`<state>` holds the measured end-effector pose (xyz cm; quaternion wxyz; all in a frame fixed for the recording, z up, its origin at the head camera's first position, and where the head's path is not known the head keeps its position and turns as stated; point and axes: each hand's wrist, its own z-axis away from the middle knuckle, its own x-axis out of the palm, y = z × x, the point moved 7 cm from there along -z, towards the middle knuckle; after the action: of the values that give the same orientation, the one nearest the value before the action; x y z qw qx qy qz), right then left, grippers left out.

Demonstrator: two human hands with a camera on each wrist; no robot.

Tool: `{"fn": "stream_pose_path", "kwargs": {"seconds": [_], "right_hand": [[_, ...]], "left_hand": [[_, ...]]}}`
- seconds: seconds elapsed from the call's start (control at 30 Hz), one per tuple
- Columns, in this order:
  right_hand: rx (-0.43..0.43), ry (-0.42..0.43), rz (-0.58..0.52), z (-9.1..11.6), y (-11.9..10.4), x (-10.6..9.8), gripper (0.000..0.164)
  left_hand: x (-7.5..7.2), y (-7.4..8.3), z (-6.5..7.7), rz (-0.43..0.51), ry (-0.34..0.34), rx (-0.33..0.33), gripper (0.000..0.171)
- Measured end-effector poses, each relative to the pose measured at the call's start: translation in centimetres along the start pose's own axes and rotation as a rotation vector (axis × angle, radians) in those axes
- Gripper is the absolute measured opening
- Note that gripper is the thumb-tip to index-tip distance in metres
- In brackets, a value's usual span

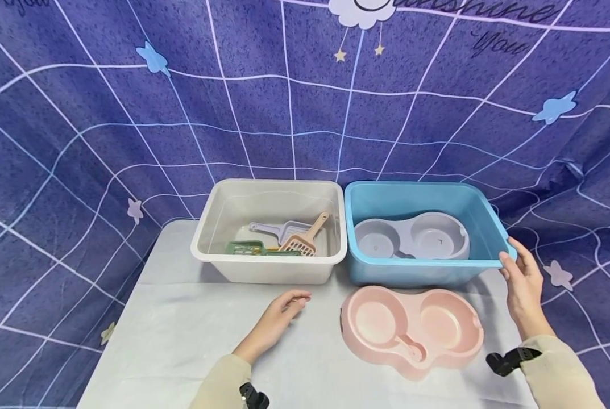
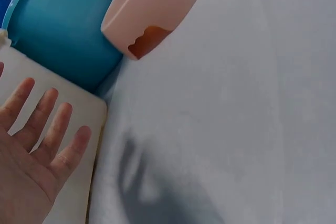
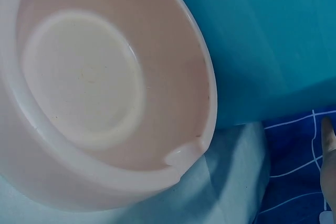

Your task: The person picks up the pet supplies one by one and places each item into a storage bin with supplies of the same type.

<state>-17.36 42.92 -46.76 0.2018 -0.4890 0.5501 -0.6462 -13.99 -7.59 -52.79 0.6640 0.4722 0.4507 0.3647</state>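
Note:
My right hand (image 1: 526,284) is at the front right corner of a blue plastic bin (image 1: 417,272), thumb and fingers gripping its rim. Inside that bin lies a grey-lilac double pet bowl (image 1: 440,236). On the table before it sits a pink double pet bowl (image 1: 412,352), its side seen in the left wrist view with a brown patch. My left hand (image 1: 276,321) hovers over the table in front of a white bin (image 1: 279,270), holding nothing. Its fingers (image 2: 58,124) are spread and loosely extended in the left wrist view.
Several slotted litter scoops lie in the white bin, among them a green scoop (image 1: 245,247), a lilac scoop (image 1: 289,229) and a tan scoop (image 1: 305,238). The table (image 1: 156,324) has a pale cover. A dark blue patterned curtain (image 1: 264,102) hangs behind and at both sides.

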Motion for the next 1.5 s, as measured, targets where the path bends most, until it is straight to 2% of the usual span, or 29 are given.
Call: {"fn": "stream_pose_path", "kwargs": {"seconds": [0.23, 0.47, 0.8, 1.2, 1.5], "right_hand": [[-0.002, 0.018, 0.003, 0.2, 0.0, -0.2, 0.043], [-0.008, -0.057, -0.074, 0.3, -0.2, -0.1, 0.043], [0.001, -0.112, -0.005, 0.3, 0.0, 0.2, 0.045], [0.02, -0.104, -0.05, 0.2, -0.2, 0.5, 0.044], [-0.026, -0.137, -0.004, 0.0, -0.4, 0.3, 0.044]], "left_hand": [[1.6, 0.3, -0.6, -0.003, -0.038, 0.015, 0.039], [3.5, -0.2, -1.7, 0.005, -0.065, -0.008, 0.037], [5.7, -1.5, -2.5, 0.033, -0.081, -0.037, 0.036], [8.4, -1.9, -3.2, -0.006, -0.044, -0.034, 0.042], [9.0, -1.9, -3.5, -0.023, 0.007, -0.061, 0.047]]}}
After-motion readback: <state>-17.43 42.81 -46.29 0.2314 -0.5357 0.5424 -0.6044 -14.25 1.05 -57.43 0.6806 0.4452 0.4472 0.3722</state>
